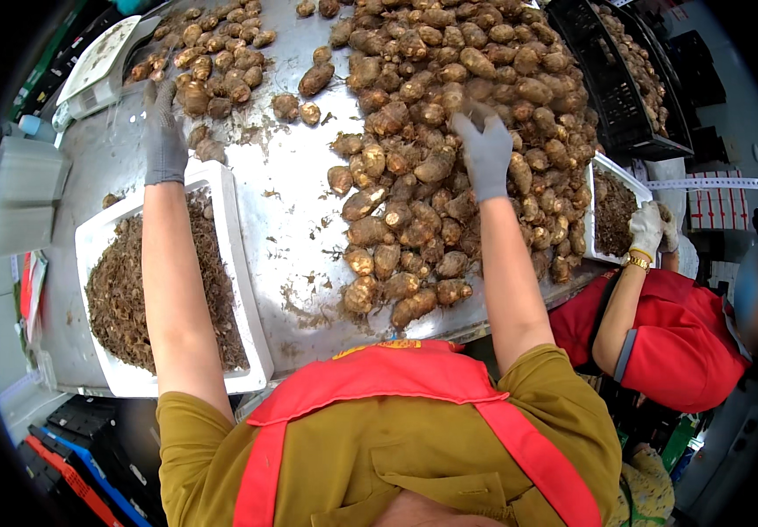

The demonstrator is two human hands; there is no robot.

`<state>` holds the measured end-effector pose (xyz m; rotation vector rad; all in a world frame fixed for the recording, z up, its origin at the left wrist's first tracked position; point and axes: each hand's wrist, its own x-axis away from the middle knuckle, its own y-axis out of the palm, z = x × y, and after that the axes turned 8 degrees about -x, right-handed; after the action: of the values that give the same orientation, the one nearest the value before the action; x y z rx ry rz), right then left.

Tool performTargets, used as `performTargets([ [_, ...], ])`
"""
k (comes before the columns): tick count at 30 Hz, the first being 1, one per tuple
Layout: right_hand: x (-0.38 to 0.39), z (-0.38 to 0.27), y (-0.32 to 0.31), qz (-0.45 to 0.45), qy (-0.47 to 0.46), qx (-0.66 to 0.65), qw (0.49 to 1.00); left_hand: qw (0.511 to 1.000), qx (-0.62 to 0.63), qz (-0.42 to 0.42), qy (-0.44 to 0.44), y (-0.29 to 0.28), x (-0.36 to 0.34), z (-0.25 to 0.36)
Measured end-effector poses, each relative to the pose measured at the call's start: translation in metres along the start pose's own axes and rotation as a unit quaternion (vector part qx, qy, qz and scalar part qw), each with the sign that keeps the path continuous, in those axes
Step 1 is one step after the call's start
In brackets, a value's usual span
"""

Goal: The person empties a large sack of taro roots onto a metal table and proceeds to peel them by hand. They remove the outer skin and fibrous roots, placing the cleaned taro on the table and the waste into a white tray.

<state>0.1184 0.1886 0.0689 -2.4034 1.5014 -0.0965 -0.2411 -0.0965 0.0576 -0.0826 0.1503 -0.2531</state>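
Brown, rough-skinned taro roots (pixel 436 164) lie in a large heap across the middle and right of the metal table. My right hand (pixel 487 156), in a grey glove, is over this heap with thumb and fingers apart; motion smears the fingertips, and no root shows in its grasp. At the left, my left hand (pixel 166 140), also grey-gloved, stretches its fingers upward beside a smaller group of taros (pixel 212 66). It appears to hold nothing. Beneath my left forearm sits a white foam box (pixel 251 325) filled with brown fibrous scraps (pixel 124 299).
A white scale (pixel 97 75) stands at the far left. Black crates (pixel 607 97) with roots line the far right. At the right, a co-worker's white-gloved hands (pixel 649 230) are by another foam box (pixel 603 256). The metal table (pixel 295 211) carries scattered dirt.
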Motion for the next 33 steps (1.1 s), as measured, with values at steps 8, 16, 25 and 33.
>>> performTargets([
  [8,-0.058,0.012,0.005,-0.041,-0.022,0.225,0.973,0.957,0.089,-0.269,-0.058,0.081,0.111,0.039],
  [16,0.019,0.006,-0.018,-0.265,0.099,-0.552,0.784,0.946,0.036,-0.309,-0.087,0.121,0.199,0.055],
  [25,0.105,-0.044,0.018,-0.311,0.149,-0.503,0.792,0.916,-0.116,-0.180,0.340,0.123,0.222,0.098],
  [33,0.129,-0.060,0.023,-0.339,0.198,-0.489,0.779,0.949,-0.014,-0.292,0.115,0.094,0.221,0.092],
])
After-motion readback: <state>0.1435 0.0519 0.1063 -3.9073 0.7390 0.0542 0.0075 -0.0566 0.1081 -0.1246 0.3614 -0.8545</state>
